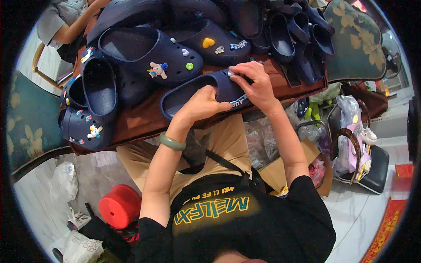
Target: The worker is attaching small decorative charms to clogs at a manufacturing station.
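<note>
Clog, navy, at the near edge of the table: probably light, springy, not fragile; your left hand grips its side, fingers inside the opening; your right hand pinches a pale charm; the opening's rim should hold surest

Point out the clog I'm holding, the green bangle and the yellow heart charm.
Held clog (227,90): head view, on its upper.
Green bangle (172,143): head view, front of band.
Yellow heart charm (208,43): head view, its centre.
</note>
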Demonstrator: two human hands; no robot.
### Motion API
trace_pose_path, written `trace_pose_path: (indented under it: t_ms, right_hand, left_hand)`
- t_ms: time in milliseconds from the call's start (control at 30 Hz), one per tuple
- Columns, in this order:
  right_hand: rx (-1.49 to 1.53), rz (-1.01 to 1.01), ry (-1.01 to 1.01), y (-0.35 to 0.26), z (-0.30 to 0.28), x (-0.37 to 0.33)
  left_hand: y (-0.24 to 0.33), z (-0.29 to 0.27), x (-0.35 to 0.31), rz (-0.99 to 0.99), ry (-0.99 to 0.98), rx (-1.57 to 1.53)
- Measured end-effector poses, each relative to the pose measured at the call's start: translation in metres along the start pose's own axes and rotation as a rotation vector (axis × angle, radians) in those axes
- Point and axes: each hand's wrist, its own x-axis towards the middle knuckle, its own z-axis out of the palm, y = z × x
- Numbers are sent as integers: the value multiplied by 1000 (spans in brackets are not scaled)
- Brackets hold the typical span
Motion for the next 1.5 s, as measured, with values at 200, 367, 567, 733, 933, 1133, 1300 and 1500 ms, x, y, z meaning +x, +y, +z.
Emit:
trace_pose_path:
  t_ms: [200, 367, 567, 733, 933, 1133, 1300, 1500]
  right_hand:
    - [223, 214, -65, -11, 7, 13]
    - [46, 32, -174, -11, -2, 16]
    - [-149, -109, -251, -12, -4, 18]
    - [125, 171, -202, 40, 8, 2]
    - [287, 830, 346, 121, 11, -51]
    - [-220, 520, 136, 124, 25, -50]
    - [-386, 373, 85, 110, 29, -44]
    - [-410, 253, 281, 94, 20, -41]
  left_hand:
    - [-12, 0, 4, -53, 26, 80]
    - [-11, 0, 8, -53, 14, 38]
    - [12, -9, 4, -167, -18, 28]
    - [15, -10, 6, -146, -59, -62]
    - [7, -10, 8, -173, -109, -34]
    - [11, -5, 3, -100, -62, -105]
    - [14, -5, 1, -115, -49, -80]
    - [15, -8, 2, -160, -81, -101]
